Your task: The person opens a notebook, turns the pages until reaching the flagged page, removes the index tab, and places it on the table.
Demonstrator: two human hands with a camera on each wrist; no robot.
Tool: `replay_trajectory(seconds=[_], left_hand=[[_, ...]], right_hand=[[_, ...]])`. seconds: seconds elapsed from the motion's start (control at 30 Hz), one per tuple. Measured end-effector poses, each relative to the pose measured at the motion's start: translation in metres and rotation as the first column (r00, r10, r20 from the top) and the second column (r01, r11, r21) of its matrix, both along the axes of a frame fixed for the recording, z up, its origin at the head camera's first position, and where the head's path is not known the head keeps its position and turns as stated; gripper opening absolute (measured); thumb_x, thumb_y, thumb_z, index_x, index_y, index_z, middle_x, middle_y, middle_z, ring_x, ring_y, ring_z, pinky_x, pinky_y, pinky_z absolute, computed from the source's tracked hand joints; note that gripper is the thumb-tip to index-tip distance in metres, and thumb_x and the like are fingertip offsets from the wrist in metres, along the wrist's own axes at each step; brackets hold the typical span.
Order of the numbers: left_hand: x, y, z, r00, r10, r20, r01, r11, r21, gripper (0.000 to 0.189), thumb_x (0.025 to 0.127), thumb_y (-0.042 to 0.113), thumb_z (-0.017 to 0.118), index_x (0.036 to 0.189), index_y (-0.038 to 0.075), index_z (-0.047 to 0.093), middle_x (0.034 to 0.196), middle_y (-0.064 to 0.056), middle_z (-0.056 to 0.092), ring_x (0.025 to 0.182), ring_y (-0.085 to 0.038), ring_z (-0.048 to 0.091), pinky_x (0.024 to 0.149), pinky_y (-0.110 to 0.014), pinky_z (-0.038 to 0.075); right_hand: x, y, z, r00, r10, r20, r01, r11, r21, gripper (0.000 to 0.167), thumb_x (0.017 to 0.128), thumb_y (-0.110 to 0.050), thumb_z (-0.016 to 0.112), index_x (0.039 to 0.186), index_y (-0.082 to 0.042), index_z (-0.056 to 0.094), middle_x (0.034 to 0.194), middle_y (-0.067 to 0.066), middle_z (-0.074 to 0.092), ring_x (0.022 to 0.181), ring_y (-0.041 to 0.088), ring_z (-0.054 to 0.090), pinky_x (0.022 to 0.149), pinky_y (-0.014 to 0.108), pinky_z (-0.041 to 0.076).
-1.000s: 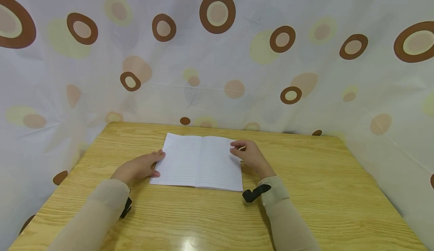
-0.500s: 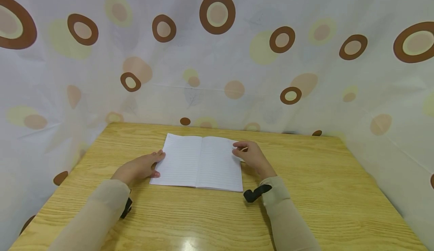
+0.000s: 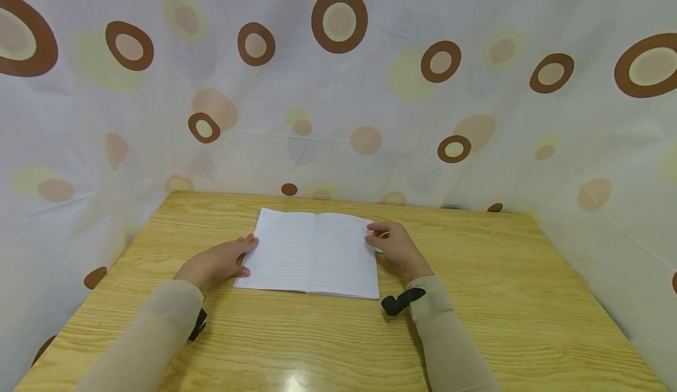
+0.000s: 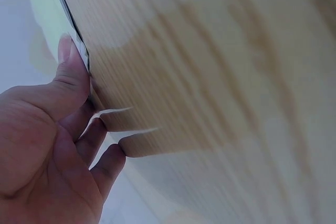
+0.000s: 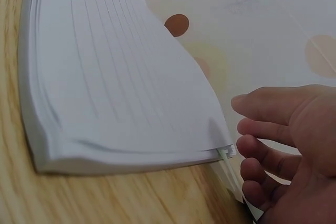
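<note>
Two hands [image 3: 215,261] [image 3: 395,245], one open notebook [image 3: 341,257] between, one table [image 3: 296,333]

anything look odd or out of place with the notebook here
A pale strip juts past the right edge of the notebook, by the right hand, oddly breaking the page outline; I can't tell what it is.

Indoor nook: wooden table [image 3: 328,339], circle-printed sheet [image 3: 338,104] walls.

The left hand [image 3: 215,261] rests at the left edge of the open notebook [image 3: 309,254], thumb spread from the fingers. The right hand [image 3: 395,245] curves loosely by its right edge. Both sleeved forearms [image 3: 150,330] extend from its near side.
</note>
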State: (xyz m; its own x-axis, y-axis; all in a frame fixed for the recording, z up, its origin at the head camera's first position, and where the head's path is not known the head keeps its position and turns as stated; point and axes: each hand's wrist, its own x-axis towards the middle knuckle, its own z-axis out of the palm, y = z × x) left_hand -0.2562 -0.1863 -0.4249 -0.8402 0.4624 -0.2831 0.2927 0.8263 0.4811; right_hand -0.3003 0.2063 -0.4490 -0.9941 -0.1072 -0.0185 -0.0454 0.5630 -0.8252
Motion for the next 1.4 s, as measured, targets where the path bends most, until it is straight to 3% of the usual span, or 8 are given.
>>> replay_trajectory(seconds=[0.43, 1.4], left_hand=[[-0.0039, -0.0002, -0.0032, 1.000, 0.015, 0.001, -0.015, 1.000, -0.019, 0.077, 0.094, 0.017, 0.064, 0.156, 0.002, 0.021, 0.162, -0.021, 0.011, 0.147, -0.040, 0.011, 0.116, -0.056, 0.015], [-0.0024, 0.0007, -0.0016, 1.000, 0.002, -0.007, -0.002, 1.000, -0.002, 0.078, 0.092, 0.015, 0.066, 0.155, 0.000, 0.023, 0.161, -0.022, 0.013, 0.147, -0.040, 0.012, 0.116, -0.055, 0.016]], right_hand=[[0.0019, -0.0002, -0.0012, 1.000, 0.019, 0.015, -0.019, 1.000, -0.005, 0.039, 0.092, -0.011, 0.070, 0.129, 0.002, 0.063, 0.110, 0.013, 0.060, 0.099, 0.026, 0.053, 0.082, 0.032, 0.046], [0.0017, 0.0005, -0.0067, 1.000, 0.018, -0.001, -0.018, 0.996, 0.091, 0.041, 0.089, -0.007, 0.072, 0.128, 0.001, 0.065, 0.107, 0.012, 0.062, 0.092, 0.023, 0.052, 0.081, 0.034, 0.046]])
